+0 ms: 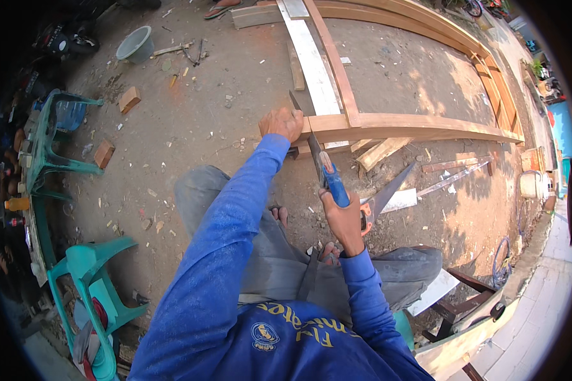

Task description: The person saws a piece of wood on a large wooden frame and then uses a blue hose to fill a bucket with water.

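Note:
My right hand (343, 219) is closed round the blue handle of a handsaw (318, 152). Its blade stands across a long wooden beam (400, 126), close to the beam's left end. My left hand (282, 122) grips that end, just left of the blade. How deep the blade sits in the wood I cannot tell. A second saw (388, 190) with an orange handle lies beyond my right hand. Against the beam's far side run a reddish wooden strip (332, 57) and a white-faced board (314, 73).
More framing timber (413, 16) curves along the back right. Wood offcuts (382, 153) lie under the beam. Green plastic chairs (92, 260) stand at the left, with bricks (130, 100), a grey bucket (135, 46) and pliers-like tools (196, 52) on the dirt ground.

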`<state>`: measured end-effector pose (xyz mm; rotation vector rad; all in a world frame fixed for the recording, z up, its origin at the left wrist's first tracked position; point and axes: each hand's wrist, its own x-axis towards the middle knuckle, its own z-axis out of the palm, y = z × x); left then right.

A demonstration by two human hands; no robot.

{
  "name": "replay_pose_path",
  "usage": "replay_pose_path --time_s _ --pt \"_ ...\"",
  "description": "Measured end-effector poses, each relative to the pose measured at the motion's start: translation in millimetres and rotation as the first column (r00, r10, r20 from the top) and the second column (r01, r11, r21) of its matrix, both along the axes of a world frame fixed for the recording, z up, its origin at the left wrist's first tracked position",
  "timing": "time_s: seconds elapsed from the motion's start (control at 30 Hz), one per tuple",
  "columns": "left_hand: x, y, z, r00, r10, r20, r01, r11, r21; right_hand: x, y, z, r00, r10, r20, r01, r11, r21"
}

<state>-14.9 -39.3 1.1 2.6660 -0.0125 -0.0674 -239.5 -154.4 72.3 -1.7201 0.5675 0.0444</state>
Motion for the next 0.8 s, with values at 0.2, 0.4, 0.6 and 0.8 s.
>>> replay_pose_path --time_s 0.2,0.4,0.6,0.8 --pt "0 -27 18 0.998 -0.049 -0.046 0.047 0.998 -0.046 -23 -13 -27 0.992 -0.032 0.126 0.044 0.995 -0.094" --pt "5 0 2 0.99 0.0 0.141 0.004 0.999 -0.034 -109 -6 71 0.999 -0.016 -0.035 0.016 1.0 -0.022" --pt "4 -13 4 0.999 -0.04 0.001 0.04 0.997 -0.063 -152 -17 66 0.985 -0.034 -0.171 -0.012 0.966 -0.26" --pt "3 -12 2 1.0 -0.027 0.017 0.028 0.997 -0.076 -175 -34 123 0.979 -0.022 -0.202 -0.036 0.959 -0.282"
